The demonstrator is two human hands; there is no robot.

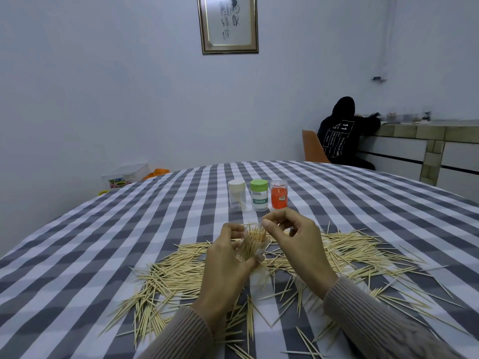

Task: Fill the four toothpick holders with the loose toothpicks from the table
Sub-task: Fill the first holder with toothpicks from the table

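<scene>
My left hand (228, 257) grips a clear toothpick holder (250, 248) tilted above the table, with a bundle of toothpicks sticking out of its top. My right hand (298, 239) hovers just right of the holder's mouth, fingers curled; whether its fingertips pinch a toothpick I cannot tell. Three more holders stand in a row behind: a white-capped one (236, 194), a green-capped one labelled TOOTHPICK (259, 195) and an orange one (279, 194). Loose toothpicks (363, 252) lie scattered across the checked tablecloth on both sides of my hands.
The table with its grey-and-white checked cloth (129, 229) fills the foreground. A person in a black hoodie (342, 133) sits on an orange chair at a counter at the back right. A plastic box (127, 174) sits on the floor beyond the table's left edge.
</scene>
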